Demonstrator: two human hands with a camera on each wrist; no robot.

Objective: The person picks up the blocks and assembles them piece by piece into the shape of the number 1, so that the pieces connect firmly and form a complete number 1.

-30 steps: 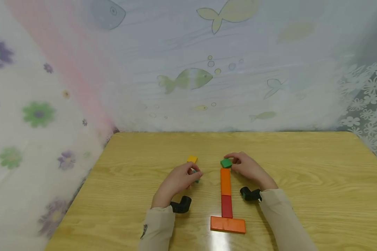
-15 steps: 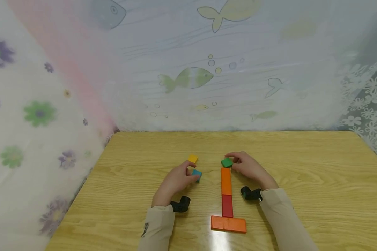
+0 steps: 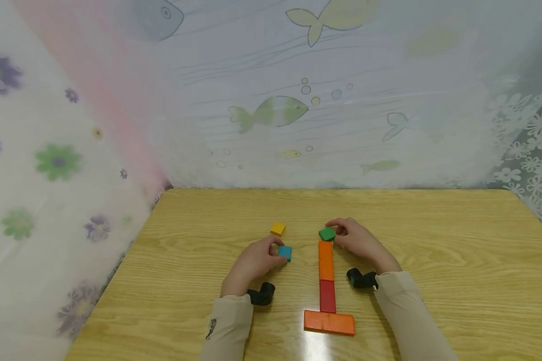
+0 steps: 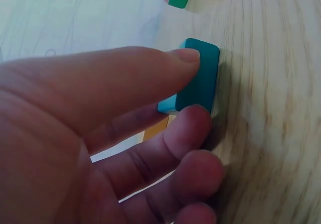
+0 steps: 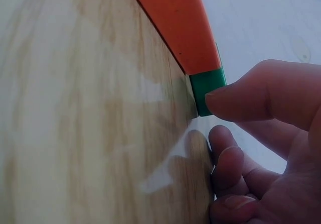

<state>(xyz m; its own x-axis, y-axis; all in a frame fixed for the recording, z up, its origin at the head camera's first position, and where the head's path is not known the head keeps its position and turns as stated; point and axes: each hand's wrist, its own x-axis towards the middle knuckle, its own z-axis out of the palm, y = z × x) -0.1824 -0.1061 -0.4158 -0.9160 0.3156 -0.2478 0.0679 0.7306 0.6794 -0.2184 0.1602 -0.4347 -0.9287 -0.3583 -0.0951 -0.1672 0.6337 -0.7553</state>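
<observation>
My left hand [image 3: 254, 261] pinches a small blue square block [image 3: 285, 252] down at the table, left of a row of blocks. In the left wrist view the thumb lies on the near face of this blue block [image 4: 204, 83], and the index finger is partly hidden behind it. At the row's far end my right hand [image 3: 360, 244] holds a green square block [image 3: 326, 233] between thumb and fingers. It sits slightly turned against the end of a long orange block [image 3: 326, 260]. In the right wrist view, the thumb presses the side of the green block [image 5: 199, 87].
Nearer the body, a dark red block [image 3: 327, 296] continues the row, and another orange block [image 3: 329, 322] lies crosswise at its near end. Just beyond the left hand lies a yellow square block [image 3: 278, 229]. A patterned cloth wall [image 3: 262, 170] borders the table's far edge.
The blue block, mostly hidden in my left fingers before, now shows and has turned squarer to the row. The left fingers have drawn back a little from its top. My right hand has hardly moved.
</observation>
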